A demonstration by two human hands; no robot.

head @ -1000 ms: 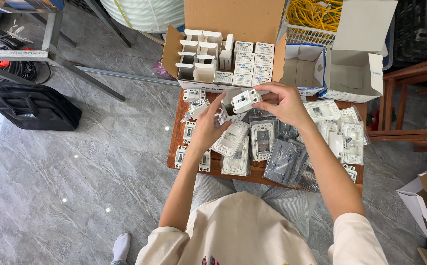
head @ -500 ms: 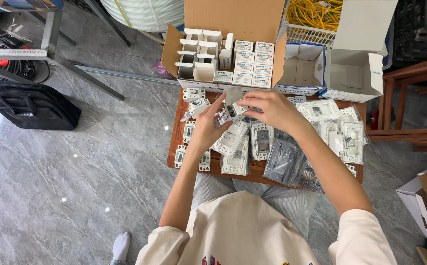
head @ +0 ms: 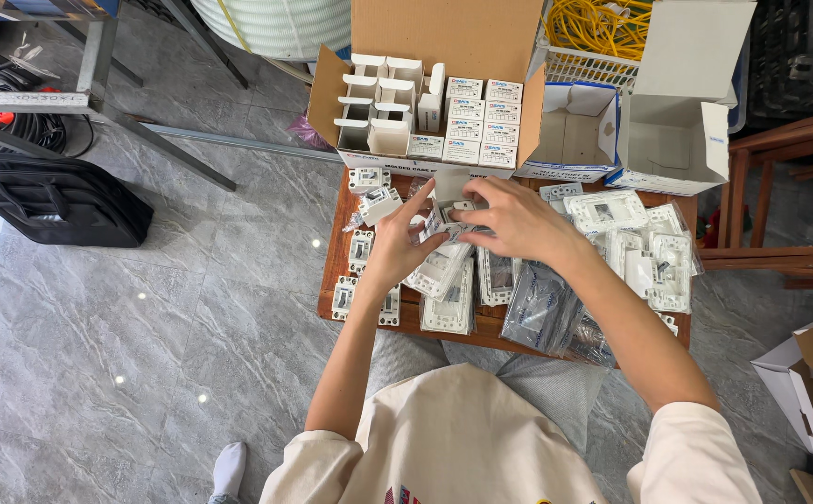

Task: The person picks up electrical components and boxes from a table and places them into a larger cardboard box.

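Left hand [head: 397, 245] and right hand [head: 511, 217] meet over the small wooden table [head: 334, 271], both gripping 1 small white switch part [head: 444, 222] between fingertips. Left fingers curl up against its left side, right fingers come over the top and pinch it from the right. Part sits just above the table's back-centre, partly hidden by the fingers, so finer detail is unclear.

Under the hands: a pile of white wall plates [head: 444, 280], some in clear bags, lying flat and overlapping. Loose white switch modules [head: 369, 201] run along the table's left edge. More bagged plates [head: 654, 257] are heaped at the right end. A grey bagged item [head: 539, 308] lies near the front edge, just beside the right forearm.

Behind the table: open cardboard carton [head: 444, 42] with rows of small white boxes, several open at its left. 2 open white boxes [head: 672, 140] stand to its right. Yellow cable coil [head: 598, 23] in a wire basket behind those. Black bag [head: 56, 201] on the grey marble floor, well apart to the left.
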